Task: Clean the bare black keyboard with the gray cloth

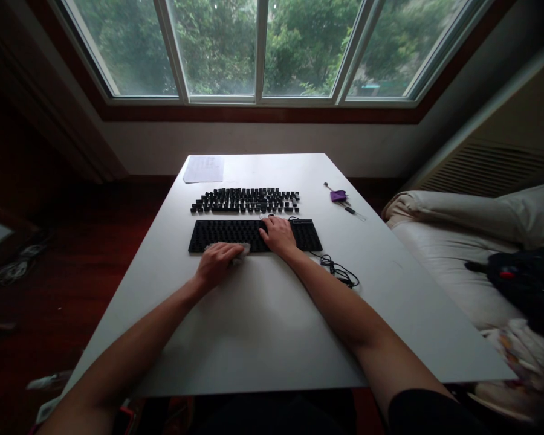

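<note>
Extends both arms forward over a white table (254, 344), with elbows wide apart and wrists drawn inward to a black keyboard (226, 231) lying crosswise beyond the middle of the tabletop. Sets the left hand (216, 261) back up at the near edge of the keyboard, left of its middle, with the forearm slanting in from lower left. Bends the left fingers together, pointing right, in a narrow grip on a pale cloth (243, 249), crumpled, with one end showing to the right of the fingertips. Lays the right hand (278, 234) across the keyboard, right of its middle, with knuckles up and fingers arched toward the far edge. Sticks the right thumb out leftward, apart from the fingers. Cannot tell whether to call the right grip tight or loose. Slants the right forearm in from lower right, near a looped black cable (342, 276). Behind the keyboard, uneven rows of black keycaps (229, 209); farther right, a small purple item (338, 195); at the far left corner, a sheet of paper (204, 169).
</note>
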Action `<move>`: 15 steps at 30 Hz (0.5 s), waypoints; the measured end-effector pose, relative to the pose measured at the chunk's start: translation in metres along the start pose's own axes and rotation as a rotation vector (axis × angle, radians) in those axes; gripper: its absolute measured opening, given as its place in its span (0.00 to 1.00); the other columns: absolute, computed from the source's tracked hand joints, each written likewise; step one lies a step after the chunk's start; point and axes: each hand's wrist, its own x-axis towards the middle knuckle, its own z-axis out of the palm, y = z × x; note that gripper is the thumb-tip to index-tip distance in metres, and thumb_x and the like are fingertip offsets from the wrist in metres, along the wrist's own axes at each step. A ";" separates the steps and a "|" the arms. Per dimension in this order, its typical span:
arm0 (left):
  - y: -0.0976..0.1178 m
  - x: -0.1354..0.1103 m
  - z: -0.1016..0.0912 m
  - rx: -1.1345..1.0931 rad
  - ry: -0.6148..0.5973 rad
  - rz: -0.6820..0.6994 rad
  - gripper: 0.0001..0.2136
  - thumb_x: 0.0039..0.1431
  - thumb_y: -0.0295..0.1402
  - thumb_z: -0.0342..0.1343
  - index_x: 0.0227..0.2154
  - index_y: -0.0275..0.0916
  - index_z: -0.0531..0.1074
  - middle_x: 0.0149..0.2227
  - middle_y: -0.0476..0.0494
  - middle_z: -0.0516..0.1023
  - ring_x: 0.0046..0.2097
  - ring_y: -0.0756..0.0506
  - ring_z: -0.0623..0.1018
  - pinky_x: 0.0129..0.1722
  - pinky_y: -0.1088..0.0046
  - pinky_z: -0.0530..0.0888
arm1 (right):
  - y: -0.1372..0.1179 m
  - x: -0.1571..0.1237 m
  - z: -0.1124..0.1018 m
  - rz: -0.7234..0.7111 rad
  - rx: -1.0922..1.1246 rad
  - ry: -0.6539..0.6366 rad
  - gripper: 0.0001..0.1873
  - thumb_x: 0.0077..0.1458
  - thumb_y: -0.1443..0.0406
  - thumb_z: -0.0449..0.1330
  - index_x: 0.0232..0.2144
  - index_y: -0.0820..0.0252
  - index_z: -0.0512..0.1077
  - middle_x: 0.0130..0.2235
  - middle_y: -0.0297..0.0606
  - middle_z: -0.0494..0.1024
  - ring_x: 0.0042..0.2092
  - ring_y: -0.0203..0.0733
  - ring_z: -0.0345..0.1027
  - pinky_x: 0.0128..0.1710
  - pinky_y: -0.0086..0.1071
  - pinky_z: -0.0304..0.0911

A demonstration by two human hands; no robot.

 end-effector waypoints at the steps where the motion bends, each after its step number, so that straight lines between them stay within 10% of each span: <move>1: -0.005 -0.001 -0.005 0.033 0.092 -0.062 0.20 0.58 0.23 0.54 0.52 0.44 0.76 0.51 0.42 0.81 0.52 0.37 0.79 0.54 0.57 0.72 | 0.001 0.000 0.000 -0.002 -0.001 0.001 0.21 0.66 0.57 0.55 0.57 0.59 0.71 0.55 0.50 0.75 0.57 0.55 0.63 0.60 0.47 0.50; 7: -0.046 -0.013 -0.038 0.260 0.393 -0.336 0.17 0.64 0.27 0.52 0.53 0.44 0.74 0.54 0.42 0.79 0.55 0.38 0.77 0.58 0.58 0.69 | 0.003 -0.001 0.002 -0.014 -0.004 0.018 0.20 0.66 0.57 0.56 0.56 0.58 0.71 0.55 0.47 0.75 0.56 0.54 0.64 0.60 0.45 0.51; 15: -0.068 -0.012 -0.004 0.306 0.076 -0.342 0.22 0.63 0.29 0.52 0.60 0.41 0.70 0.65 0.40 0.70 0.66 0.37 0.68 0.68 0.52 0.60 | 0.006 -0.003 0.000 -0.001 -0.014 -0.001 0.20 0.67 0.57 0.55 0.57 0.57 0.70 0.55 0.48 0.75 0.56 0.54 0.63 0.60 0.46 0.50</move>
